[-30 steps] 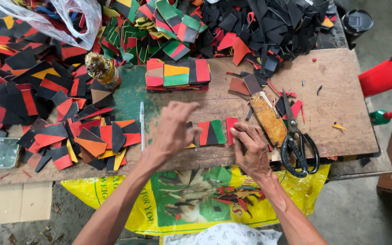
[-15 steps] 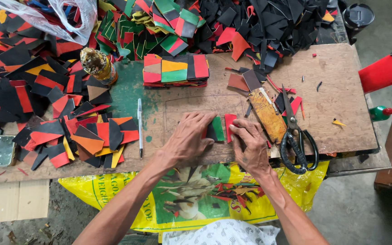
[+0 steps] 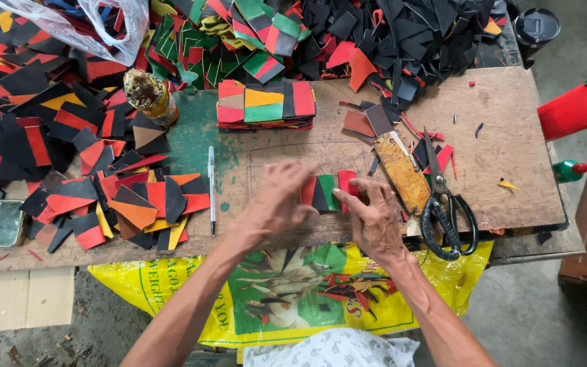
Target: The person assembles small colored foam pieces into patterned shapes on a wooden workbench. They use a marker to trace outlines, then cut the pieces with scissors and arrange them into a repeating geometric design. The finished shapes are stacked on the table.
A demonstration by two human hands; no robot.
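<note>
My left hand (image 3: 278, 202) lies palm down on a small patchwork strip of red, black and green pieces (image 3: 325, 191) at the front middle of the wooden board (image 3: 504, 163). My right hand (image 3: 371, 216) presses on the strip's right end, its fingers touching a red piece. Part of the strip is hidden under both hands. Further back on the board sits a finished stack of patchwork panels (image 3: 265, 104) in red, yellow, green and black.
Black-handled scissors (image 3: 444, 204) and a worn wooden-handled tool (image 3: 401, 168) lie right of my right hand. A pen (image 3: 211, 188) lies to the left. Loose coloured scraps (image 3: 120, 197) pile at left and along the back. A small bottle (image 3: 149, 96) stands nearby. A yellow sack (image 3: 293, 285) hangs below.
My left hand has slid right along the strip towards my right hand and now covers more of it. My right hand stays at the strip's right end.
</note>
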